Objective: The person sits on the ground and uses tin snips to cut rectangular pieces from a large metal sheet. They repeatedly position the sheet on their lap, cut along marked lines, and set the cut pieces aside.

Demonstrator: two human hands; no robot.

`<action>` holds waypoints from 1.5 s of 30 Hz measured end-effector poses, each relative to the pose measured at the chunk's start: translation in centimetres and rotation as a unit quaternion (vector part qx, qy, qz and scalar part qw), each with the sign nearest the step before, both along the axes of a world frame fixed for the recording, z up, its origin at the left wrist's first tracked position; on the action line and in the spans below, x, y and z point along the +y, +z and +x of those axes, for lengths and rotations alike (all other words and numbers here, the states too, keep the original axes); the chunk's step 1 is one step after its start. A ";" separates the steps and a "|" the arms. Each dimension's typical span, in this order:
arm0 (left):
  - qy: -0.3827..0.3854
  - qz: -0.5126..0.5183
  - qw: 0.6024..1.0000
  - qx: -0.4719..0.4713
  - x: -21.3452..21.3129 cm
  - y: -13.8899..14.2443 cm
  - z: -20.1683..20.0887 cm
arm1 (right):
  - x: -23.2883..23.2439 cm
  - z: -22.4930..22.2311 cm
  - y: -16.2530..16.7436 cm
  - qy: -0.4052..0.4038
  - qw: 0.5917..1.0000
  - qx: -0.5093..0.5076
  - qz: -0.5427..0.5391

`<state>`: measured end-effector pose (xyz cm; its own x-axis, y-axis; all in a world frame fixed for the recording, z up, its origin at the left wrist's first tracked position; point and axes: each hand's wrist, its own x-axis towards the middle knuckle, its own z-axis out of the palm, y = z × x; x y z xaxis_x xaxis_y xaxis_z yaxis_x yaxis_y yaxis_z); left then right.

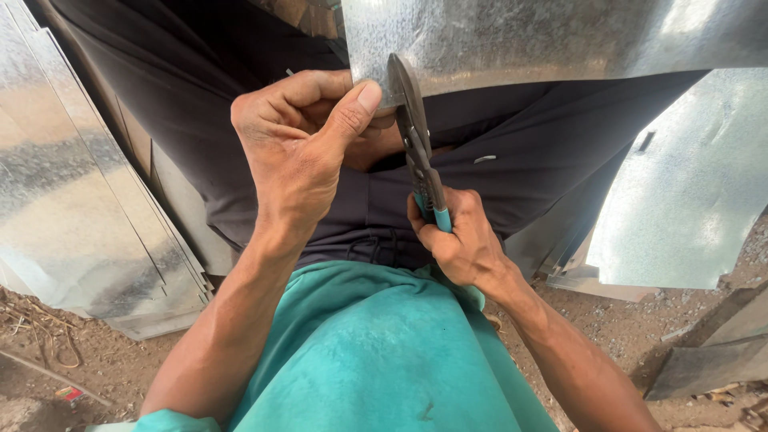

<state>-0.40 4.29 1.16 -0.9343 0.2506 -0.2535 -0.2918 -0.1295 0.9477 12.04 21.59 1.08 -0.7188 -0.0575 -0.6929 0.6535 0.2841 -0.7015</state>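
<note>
On snips (416, 152), right hand's (460, 240) closed grip

teal-handled tin snips (420, 152) upright, blades at galvanized sheet (520, 36) edge.

Left hand (300, 152) pinching galvanized sheet (512, 36) edge; right hand (456, 236) gripping teal-handled tin snips (416, 140), blades at that edge.
</note>
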 end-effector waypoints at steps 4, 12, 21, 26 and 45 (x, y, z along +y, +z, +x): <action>0.030 -0.121 0.990 0.071 2.6 3.3 -2.8 | -0.4 -0.3 0.1 -0.015 1.000 0.005 -0.004; 0.178 -0.202 0.934 0.237 5.6 -1.2 -3.6 | 2.5 1.5 0.8 -0.002 0.996 -0.050 -0.072; -0.079 0.106 0.988 -0.084 13.6 -2.1 3.7 | 5.9 8.6 3.3 -0.257 0.966 -0.004 -0.017; -0.051 0.095 0.976 -0.188 15.0 -3.3 4.1 | 4.5 7.0 2.8 -0.307 0.946 -0.054 -0.090; -0.037 0.117 0.968 -0.218 14.0 -4.2 5.2 | 3.8 5.5 1.7 -0.258 0.962 0.004 0.088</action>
